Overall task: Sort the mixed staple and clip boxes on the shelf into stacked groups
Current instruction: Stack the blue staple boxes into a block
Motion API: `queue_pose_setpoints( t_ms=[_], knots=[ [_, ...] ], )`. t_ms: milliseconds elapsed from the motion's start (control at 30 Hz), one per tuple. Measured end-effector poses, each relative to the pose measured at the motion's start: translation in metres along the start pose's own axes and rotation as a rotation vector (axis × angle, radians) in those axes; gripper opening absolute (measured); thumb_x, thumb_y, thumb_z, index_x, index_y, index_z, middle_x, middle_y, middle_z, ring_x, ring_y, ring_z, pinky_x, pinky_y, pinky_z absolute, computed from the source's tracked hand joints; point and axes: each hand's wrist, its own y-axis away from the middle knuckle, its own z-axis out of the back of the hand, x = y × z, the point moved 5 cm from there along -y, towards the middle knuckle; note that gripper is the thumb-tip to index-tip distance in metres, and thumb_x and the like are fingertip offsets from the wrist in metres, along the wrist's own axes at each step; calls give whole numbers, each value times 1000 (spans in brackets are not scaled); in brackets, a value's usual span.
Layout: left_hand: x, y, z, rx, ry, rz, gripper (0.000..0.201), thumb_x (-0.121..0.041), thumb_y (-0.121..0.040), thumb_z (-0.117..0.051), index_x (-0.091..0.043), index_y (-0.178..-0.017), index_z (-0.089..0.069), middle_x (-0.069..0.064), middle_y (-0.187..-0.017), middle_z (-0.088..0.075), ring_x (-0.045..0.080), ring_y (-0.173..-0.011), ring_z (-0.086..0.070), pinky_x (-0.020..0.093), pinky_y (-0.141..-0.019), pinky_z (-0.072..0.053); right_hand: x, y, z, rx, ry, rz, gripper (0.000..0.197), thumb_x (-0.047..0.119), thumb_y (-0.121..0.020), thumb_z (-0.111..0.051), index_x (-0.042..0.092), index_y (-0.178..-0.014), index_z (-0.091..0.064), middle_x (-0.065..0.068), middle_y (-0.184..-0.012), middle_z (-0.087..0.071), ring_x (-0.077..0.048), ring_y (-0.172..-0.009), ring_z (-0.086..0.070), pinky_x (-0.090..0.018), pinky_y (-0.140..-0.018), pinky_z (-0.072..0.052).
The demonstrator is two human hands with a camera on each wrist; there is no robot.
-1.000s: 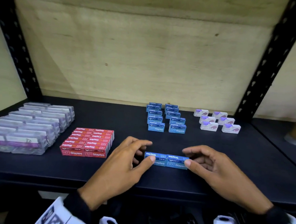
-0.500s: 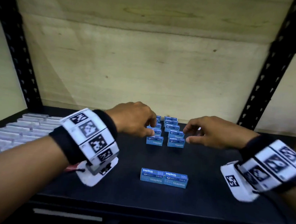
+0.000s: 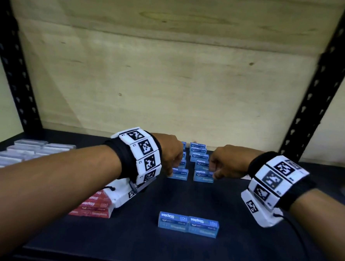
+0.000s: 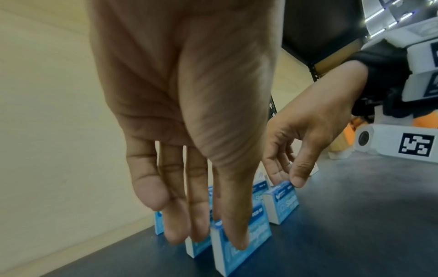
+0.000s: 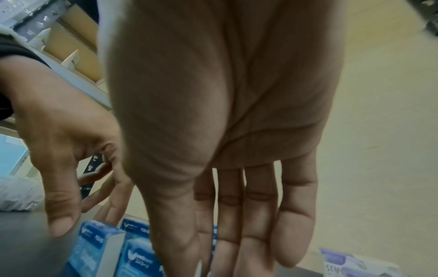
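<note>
The step in hand is judged to be the picking of the next pair from the two rows of small blue cardboard staple boxes (image 3: pixel 190 161) at the back of the black shelf board (image 3: pixel 241 245), well behind the blue pair already laid side by side (image 3: pixel 188 221) near its front edge. The front-left box (image 3: pixel 178 173) is pinched between thumb and straight fingers of the left hand (image 3: pixel 171 153), and the front-right box (image 3: pixel 203 175) likewise by the right hand (image 3: pixel 229 163) (neither visibly lifted). A clean lift is called for next, then placing on the front pair; the boxes look light, rigid, glossy, printed "Staples".
</note>
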Motion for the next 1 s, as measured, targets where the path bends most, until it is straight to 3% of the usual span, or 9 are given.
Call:
queue_pose_setpoints(
  t_ms=[133, 300, 400, 600, 833, 1000],
  knots=[
    [-8, 0, 4, 6, -53, -4, 30, -28, -84, -75, -17, -112, -69, 2, -113, -65, 17, -86, -52, 27, -72, -40, 5, 4, 2, -2, 15, 11, 19, 29, -91, -69, 17, -105, -67, 3, -100, -66, -15, -88, -58, -26, -75, -43],
    [-11, 14, 7, 12, -34, -33, 28, -30, -87, -72, -16, -112, -69, -1, -108, -67, 13, -85, -53, 25, -71, -40, 8, 25, 2, -47, -37, 57, 12, 31, -88, -70, 22, -95, -69, 8, -91, -68, -13, -85, -61, -26, -77, -47],
    [-11, 29, 4, 34, -10, -64, 26, -30, -88, -72, -16, -110, -69, -4, -98, -68, 10, -82, -54, 20, -61, -41, 10, 42, -5, -28, -85, 79, 14, 34, -86, -72, 22, -94, -70, 9, -89, -71, -10, -82, -63, -27, -77, -51],
    [-15, 56, -6, 106, -9, -104, 20, -29, -84, -75, -17, -101, -72, -1, -95, -75, 11, -82, -64, 27, -78, -52, 16, 72, -21, 14, -134, 112, 10, 37, -85, -72, 28, -89, -68, 14, -81, -70, 2, -67, -58, -17, -66, -48],
    [-18, 78, -19, 122, 64, -113, 12, -28, -82, -77, -22, -91, -72, -5, -88, -74, 12, -84, -68, 29, -78, -56, 20, 88, -25, 10, -151, 121, 9, 38, -86, -72, 31, -85, -66, 16, -72, -66, 4, -62, -57, -10, -58, -42],
    [-20, 86, -23, 102, 67, -115, 11, -31, -83, -75, -25, -92, -70, -19, -69, -58, 6, -77, -60, 25, -77, -53, 22, 93, -28, 23, -151, 121, 11, 38, -86, -71, 29, -89, -66, 15, -72, -66, 3, -63, -58, -11, -60, -43]
  ],
)
